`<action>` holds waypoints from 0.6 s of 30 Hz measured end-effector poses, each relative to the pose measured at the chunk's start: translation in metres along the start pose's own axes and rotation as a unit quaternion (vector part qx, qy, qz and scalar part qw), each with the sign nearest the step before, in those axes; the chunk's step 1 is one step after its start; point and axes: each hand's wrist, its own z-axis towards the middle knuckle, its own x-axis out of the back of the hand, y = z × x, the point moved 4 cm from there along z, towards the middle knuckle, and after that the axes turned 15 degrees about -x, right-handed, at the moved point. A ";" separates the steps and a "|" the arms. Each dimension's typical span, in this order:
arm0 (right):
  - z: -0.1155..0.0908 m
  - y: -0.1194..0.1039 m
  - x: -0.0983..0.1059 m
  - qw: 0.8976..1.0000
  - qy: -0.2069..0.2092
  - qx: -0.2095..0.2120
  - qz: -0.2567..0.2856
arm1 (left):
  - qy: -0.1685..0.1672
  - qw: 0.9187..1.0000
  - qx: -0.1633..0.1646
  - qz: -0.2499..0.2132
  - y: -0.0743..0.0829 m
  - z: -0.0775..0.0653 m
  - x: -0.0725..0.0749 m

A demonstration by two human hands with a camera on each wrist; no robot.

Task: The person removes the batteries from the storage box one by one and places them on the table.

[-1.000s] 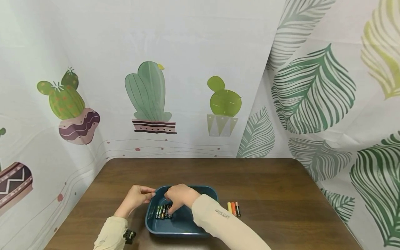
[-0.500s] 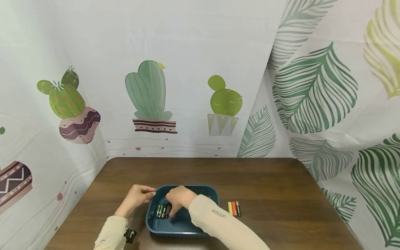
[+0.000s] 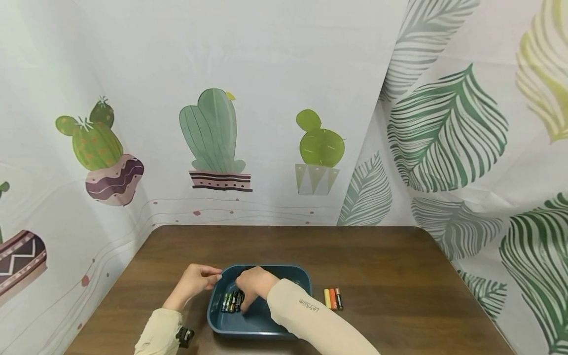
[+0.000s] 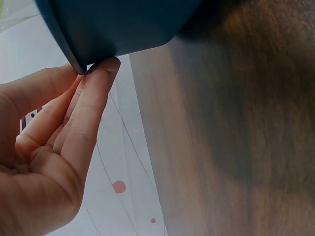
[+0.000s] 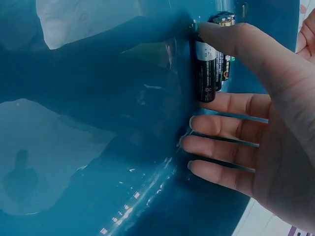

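Observation:
A blue plastic tray (image 3: 248,331) sits on the table. My left hand (image 3: 194,282) pinches its left rim; in the left wrist view, thumb and fingers meet at the edge of the tray wall (image 4: 123,24). Inside, toward the left, several batteries (image 3: 230,301) lie side by side in a row. My right hand (image 3: 257,285) reaches down into the tray at the right end of this row. The right wrist view shows it pinching a black battery (image 5: 205,73) lengthwise, thumb at the upper end and index finger at the lower. Its other fingers extend over the tray floor.
To the right of the tray, a yellow battery (image 3: 327,298), an orange-red battery (image 3: 333,299) and a black battery (image 3: 339,299) lie together on the wooden table (image 3: 399,276). A printed cloth (image 3: 266,74) hangs behind the table.
My right hand has shifted slightly, and the battery at its thumb now sits close against the row. The left hand keeps its place on the rim.

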 end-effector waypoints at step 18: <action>-0.011 0.013 0.009 1.000 0.022 0.008 0.010 | 0.008 1.000 0.011 0.002 -0.001 -0.001 -0.002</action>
